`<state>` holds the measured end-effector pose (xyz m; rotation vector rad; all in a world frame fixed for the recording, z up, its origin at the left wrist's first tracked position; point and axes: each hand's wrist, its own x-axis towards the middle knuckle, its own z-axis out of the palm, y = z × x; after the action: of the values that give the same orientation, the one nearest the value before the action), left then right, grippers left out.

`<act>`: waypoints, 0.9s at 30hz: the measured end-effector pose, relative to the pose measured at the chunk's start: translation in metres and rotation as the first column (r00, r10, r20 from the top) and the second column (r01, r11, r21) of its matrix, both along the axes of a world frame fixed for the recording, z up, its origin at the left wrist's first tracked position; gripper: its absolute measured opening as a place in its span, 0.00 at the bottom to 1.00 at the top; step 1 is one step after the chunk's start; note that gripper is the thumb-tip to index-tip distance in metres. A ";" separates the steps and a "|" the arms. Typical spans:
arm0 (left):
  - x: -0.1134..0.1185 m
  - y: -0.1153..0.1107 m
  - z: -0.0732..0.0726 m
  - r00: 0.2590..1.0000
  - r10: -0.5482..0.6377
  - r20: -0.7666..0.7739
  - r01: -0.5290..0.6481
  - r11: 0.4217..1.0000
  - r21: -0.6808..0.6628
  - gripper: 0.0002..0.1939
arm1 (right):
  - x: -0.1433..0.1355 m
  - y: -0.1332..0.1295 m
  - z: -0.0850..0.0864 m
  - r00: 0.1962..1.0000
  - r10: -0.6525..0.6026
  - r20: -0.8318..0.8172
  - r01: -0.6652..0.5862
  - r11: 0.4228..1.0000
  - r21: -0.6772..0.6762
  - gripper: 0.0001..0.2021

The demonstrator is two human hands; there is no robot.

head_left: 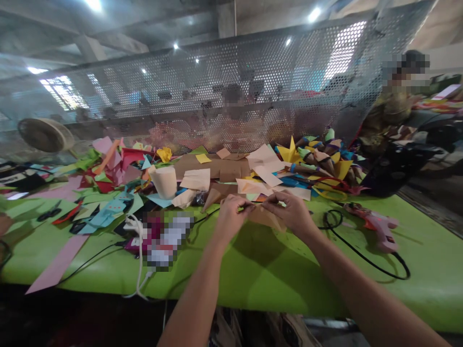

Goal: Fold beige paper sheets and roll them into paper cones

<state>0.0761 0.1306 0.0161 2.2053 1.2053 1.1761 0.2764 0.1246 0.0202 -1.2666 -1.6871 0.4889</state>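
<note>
My left hand [233, 216] and my right hand [290, 211] are close together above the green tabletop. Fingertips on both sides pinch the upper edge of a tan sheet of paper [268, 219], which hangs between them. Its lower part slants away from me, and my fingers cover part of its edge. Just beyond my hands lie peach paper pieces [265, 161] and brown card [206, 168]. On the right rests a pink glue gun [385, 230] with a black cord.
Left of my hands are a power strip [144, 241] with white cables, a white cup-like roll [165, 183] and scissors [49, 212]. Coloured paper scraps [115, 166] and paper cones [321, 159] pile up behind. A perforated metal screen [217, 101] backs the table. Another person [394, 106] is at right.
</note>
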 end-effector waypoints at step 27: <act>0.003 0.002 -0.003 0.916 -0.051 0.398 0.184 0.935 -0.302 0.11 | 0.000 0.002 0.005 0.839 0.002 -0.544 -0.163 0.955 -0.248 0.10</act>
<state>0.0790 0.1326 0.0133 1.6741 1.0015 1.1829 0.2766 0.1265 0.0256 -1.1136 -1.2158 1.0711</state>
